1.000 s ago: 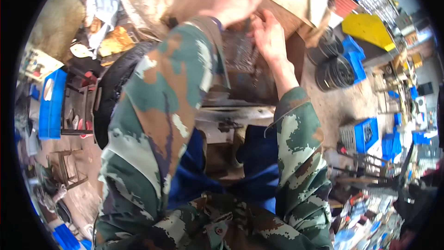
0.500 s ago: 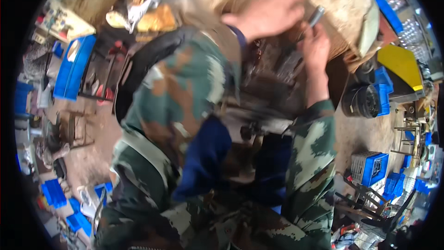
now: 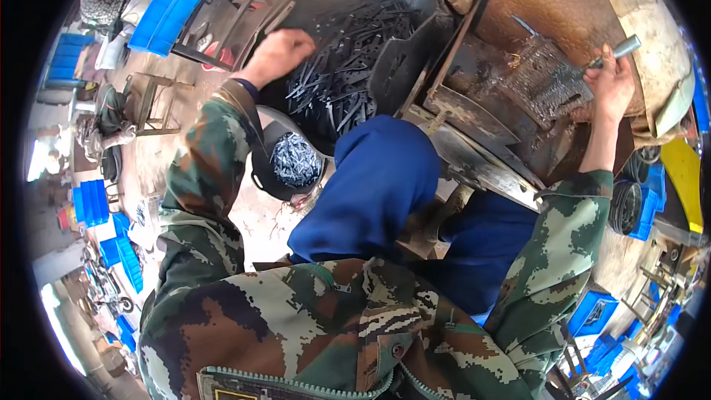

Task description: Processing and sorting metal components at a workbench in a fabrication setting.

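My left hand is at the left rim of a large dark tub. Its fingers are curled together, and whatever they may hold is hidden. Inside the tub lies a loose heap of thin dark metal strips. At the right, my right hand grips a short grey metal cylinder, like a handle, that sticks out past the thumb. Just left of that hand sits a ridged, oily metal block on a grimy machine bed.
A small black bucket of shiny small metal pieces stands beside my left knee. A metal ledge runs in front of my knees. Brown sheeting rises behind the block. Blue bins and a wooden stool stand at the left.
My view has swung left, bringing the tub of strips into sight. My left hand has moved from beside the right hand out to the tub. The right hand still grips the metal cylinder.
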`<state>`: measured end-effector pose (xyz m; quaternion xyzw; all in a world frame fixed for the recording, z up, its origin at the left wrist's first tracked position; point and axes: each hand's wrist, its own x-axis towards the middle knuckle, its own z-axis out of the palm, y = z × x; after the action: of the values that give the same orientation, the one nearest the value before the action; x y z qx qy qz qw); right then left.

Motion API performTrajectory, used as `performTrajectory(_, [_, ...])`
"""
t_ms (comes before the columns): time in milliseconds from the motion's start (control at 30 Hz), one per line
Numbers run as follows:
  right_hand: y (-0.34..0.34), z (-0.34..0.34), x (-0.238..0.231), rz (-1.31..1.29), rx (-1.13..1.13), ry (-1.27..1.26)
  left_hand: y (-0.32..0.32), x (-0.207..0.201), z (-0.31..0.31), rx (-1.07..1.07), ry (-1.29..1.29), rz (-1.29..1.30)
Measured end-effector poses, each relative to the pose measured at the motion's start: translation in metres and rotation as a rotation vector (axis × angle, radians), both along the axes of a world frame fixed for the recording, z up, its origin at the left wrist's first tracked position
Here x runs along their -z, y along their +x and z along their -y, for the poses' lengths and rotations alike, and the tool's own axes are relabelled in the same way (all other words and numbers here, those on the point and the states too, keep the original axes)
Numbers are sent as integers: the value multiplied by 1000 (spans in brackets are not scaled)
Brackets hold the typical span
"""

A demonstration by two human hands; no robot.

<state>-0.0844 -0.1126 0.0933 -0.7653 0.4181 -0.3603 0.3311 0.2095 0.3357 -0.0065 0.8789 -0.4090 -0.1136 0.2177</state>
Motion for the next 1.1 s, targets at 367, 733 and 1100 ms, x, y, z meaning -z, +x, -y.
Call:
performTrajectory(367, [-4,9,1,67,-18,-5,-32,58,27,-260,21,160])
performTrajectory(733, [0,10,5,7,-3,-18,-20,81,4,-250,-116,-140])
performTrajectory(1100, [-1,9,5,43,-5,34,-30,79,11,-338,-37,-254])
